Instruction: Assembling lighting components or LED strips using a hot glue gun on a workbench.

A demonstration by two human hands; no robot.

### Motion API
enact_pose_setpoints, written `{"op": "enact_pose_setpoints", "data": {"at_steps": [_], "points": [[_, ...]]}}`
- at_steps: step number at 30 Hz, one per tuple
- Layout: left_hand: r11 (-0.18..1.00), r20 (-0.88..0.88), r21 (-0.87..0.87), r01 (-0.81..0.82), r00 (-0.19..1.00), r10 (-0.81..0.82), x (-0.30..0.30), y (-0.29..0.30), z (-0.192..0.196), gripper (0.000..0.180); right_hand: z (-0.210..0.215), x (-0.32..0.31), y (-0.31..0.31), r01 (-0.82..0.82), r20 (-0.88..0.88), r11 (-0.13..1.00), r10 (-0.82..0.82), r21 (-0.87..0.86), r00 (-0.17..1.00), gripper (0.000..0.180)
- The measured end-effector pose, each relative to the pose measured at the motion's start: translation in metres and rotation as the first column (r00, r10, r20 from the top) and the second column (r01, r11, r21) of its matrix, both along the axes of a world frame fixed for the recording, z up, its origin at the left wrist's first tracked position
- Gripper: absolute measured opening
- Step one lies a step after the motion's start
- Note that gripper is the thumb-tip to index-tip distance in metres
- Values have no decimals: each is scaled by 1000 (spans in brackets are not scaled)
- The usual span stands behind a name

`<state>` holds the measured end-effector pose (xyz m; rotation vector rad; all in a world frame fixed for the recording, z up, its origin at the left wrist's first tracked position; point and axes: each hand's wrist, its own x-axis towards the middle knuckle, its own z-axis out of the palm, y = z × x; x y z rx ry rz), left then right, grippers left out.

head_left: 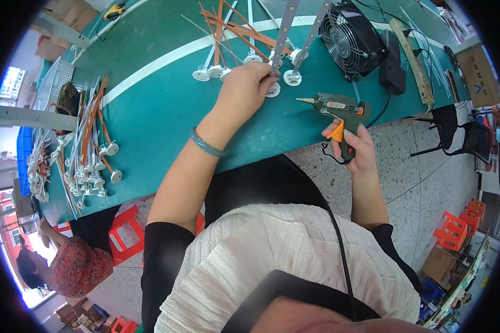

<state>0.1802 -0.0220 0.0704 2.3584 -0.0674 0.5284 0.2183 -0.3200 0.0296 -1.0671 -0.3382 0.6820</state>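
Note:
My right hand [361, 149] is wrapped round the handle of a dark green glue gun [343, 105], with a finger at its orange trigger. Its pale nozzle points left, toward my left hand, a short way off. My left hand [246, 83] pinches the lower end of an upright LED strip [282, 36] just above its round white base [273, 90]; the fingertips are partly hidden. Right beside it stands a second LED strip [312, 36] on its own round base [293, 78]. Several more round-based strips [201, 74], some orange-backed, lie behind my left hand.
A black fan [352, 39] stands at the back right, beside a black power adapter [392, 77] and a long power strip [414, 64]. Bundled strips with white bases [89, 166] cover the table's left end. A person [75, 266] sits at lower left near a red stool [126, 236].

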Motion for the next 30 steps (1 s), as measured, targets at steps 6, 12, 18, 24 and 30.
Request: {"op": "enact_pose_setpoints", "data": {"at_steps": [6, 12, 18, 24, 30], "points": [[1000, -42, 12, -18, 999, 19, 4, -2, 0, 15, -10, 2, -2, 19, -35, 998, -22, -58, 999, 38], [999, -69, -32, -23, 997, 20, 1, 1, -6, 28, -11, 3, 0, 5, -20, 999, -6, -53, 1000, 38], [982, -39, -174, -72, 997, 66, -17, 12, 0, 42, -16, 6, 6, -4, -23, 999, 3, -44, 1000, 39], [946, 62, -223, -235, 965, 254, -77, 59, 2, 41, -18, -5, 5, -44, 38, 997, 46, -56, 998, 41], [513, 273, 117, -850, 525, 806, -190, 234, -9, 20, 0, -22, 24, -150, 127, 982, 165, -118, 978, 44]]}}
